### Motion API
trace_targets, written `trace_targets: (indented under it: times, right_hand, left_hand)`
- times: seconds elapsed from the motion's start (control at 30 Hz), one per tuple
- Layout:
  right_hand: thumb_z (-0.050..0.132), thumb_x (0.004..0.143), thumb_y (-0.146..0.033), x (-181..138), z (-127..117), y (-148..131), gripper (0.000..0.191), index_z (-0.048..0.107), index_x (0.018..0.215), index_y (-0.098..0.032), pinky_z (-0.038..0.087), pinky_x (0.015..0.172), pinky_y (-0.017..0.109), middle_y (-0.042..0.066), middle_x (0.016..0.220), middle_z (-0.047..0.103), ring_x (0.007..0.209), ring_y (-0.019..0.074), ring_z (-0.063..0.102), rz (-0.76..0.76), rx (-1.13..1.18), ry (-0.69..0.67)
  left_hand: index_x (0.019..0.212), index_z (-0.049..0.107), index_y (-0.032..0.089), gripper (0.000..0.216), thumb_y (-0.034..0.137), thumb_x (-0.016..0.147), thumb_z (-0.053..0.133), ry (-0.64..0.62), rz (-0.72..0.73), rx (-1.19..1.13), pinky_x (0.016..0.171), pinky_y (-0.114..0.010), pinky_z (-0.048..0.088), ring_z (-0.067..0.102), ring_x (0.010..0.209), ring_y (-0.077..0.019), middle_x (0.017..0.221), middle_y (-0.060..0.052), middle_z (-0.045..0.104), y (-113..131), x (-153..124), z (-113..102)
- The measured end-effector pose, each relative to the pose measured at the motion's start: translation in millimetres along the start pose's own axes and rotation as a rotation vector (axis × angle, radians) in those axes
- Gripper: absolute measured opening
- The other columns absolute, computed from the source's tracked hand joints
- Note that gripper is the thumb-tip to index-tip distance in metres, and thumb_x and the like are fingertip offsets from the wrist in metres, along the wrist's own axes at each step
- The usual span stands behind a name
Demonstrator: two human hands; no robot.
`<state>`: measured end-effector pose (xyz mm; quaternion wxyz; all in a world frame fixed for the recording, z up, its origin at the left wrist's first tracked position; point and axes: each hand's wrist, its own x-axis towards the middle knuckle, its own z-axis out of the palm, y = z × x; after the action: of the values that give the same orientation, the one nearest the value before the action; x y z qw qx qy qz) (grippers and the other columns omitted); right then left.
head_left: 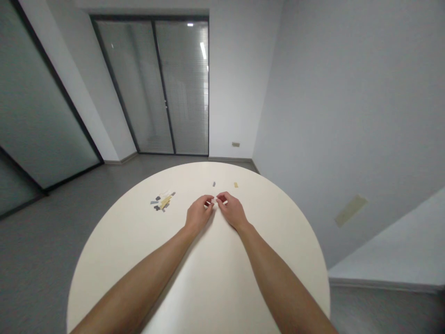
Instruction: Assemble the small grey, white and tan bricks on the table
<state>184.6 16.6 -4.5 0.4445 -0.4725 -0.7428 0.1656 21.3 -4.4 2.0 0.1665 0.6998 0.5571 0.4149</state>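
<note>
Over the middle of the table my left hand (199,213) and my right hand (232,209) face each other, fingertips almost meeting. Both are closed in a pinch. A small pale piece (213,201) shows between the fingertips; its kind is too small to make out, and the fingers cover part of it. Just beyond the hands lies a small grey piece (214,184), with a small yellow piece (236,184) to its right. Left of my left hand is a loose pile of small flat pieces (165,202) in yellow, grey, dark and white, some overlapping.
The round cream table (208,287) extends under both forearms, its curved edge on all visible sides. Behind it stand a glass door with blinds (181,88) and a white wall (239,83). Another wall (347,116) rises close on the right.
</note>
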Motion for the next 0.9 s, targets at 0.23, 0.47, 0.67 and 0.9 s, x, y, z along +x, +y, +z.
trace_targets:
  times: [0.23, 0.47, 0.67, 0.9]
  right_hand:
    - [0.059, 0.093, -0.032, 0.6, -0.5, 3.5, 0.013, 0.065, 0.100, -0.024, 0.051, 0.078, 0.030, 0.002, 0.092, 0.072, 0.084, 0.0173, 0.066, 0.010, 0.006, 0.046]
    - [0.057, 0.094, -0.033, 2.1, 0.1, 4.1, 0.016, 0.068, 0.101, -0.023, 0.051, 0.079, 0.030, 0.003, 0.093, 0.073, 0.085, 0.0172, 0.066, 0.029, 0.008, 0.036]
    - [0.056, 0.094, -0.032, 1.0, -0.3, 2.9, 0.019, 0.068, 0.104, -0.022, 0.051, 0.079, 0.030, 0.003, 0.096, 0.073, 0.086, 0.0162, 0.065, -0.002, 0.056, 0.004]
    - [0.055, 0.093, -0.028, 1.6, 1.2, 3.7, 0.020, 0.069, 0.107, -0.023, 0.051, 0.084, 0.031, 0.004, 0.105, 0.072, 0.087, 0.0153, 0.065, -0.046, 0.070, -0.017]
  left_hand:
    - [0.104, 0.068, 0.025, 0.017, 0.029, 0.090, 0.060, 0.002, -0.017, 0.020, 0.070, -0.026, 0.047, 0.067, 0.081, -0.0149, 0.096, 0.000, 0.074, 1.7, -1.1, -0.4]
    - [0.103, 0.068, 0.025, 0.016, 0.031, 0.089, 0.062, 0.002, -0.036, 0.035, 0.070, -0.026, 0.046, 0.067, 0.083, -0.0156, 0.094, 0.000, 0.074, 4.5, -1.6, -1.7]
    - [0.103, 0.066, 0.024, 0.015, 0.029, 0.089, 0.062, 0.004, -0.026, 0.031, 0.071, -0.026, 0.046, 0.067, 0.083, -0.0157, 0.093, 0.000, 0.074, 5.6, -2.5, -2.6]
    - [0.110, 0.065, 0.026, 0.022, 0.029, 0.088, 0.064, -0.016, -0.029, 0.030, 0.072, -0.025, 0.047, 0.067, 0.084, -0.0152, 0.093, 0.000, 0.073, 4.4, -2.6, -1.9]
